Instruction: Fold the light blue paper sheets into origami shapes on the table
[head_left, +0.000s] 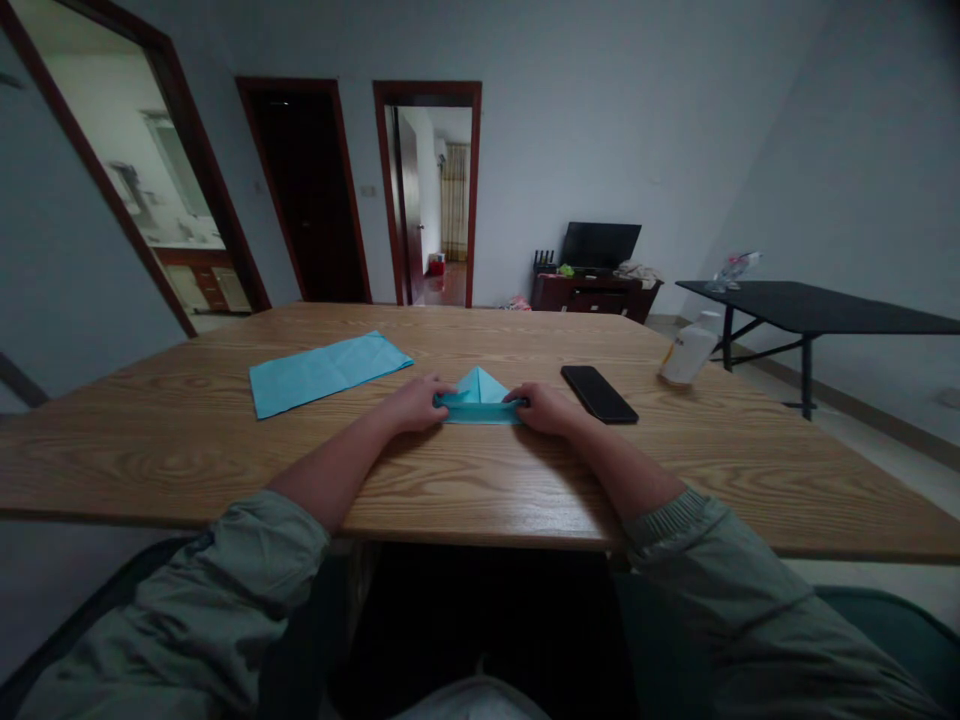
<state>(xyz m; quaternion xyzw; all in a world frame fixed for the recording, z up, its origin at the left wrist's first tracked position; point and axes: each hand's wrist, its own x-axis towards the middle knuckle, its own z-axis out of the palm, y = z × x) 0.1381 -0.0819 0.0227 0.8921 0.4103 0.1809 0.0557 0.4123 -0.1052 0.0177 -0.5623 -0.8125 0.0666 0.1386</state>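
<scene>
A folded light-blue paper (481,411) lies on the wooden table in front of me, with a pointed triangular top and a flat band along its near edge. My left hand (421,403) pinches the left end of that band between thumb and fingers. At the right end, my right hand (546,408) grips the band in the same way. The ends of the paper are partly hidden by my fingers.
A larger folded blue sheet (326,372) lies left of my hands on the table (465,495). To the right are a black phone (598,393) and a whitish plastic bottle (690,350). A black table (832,306) stands beyond at right.
</scene>
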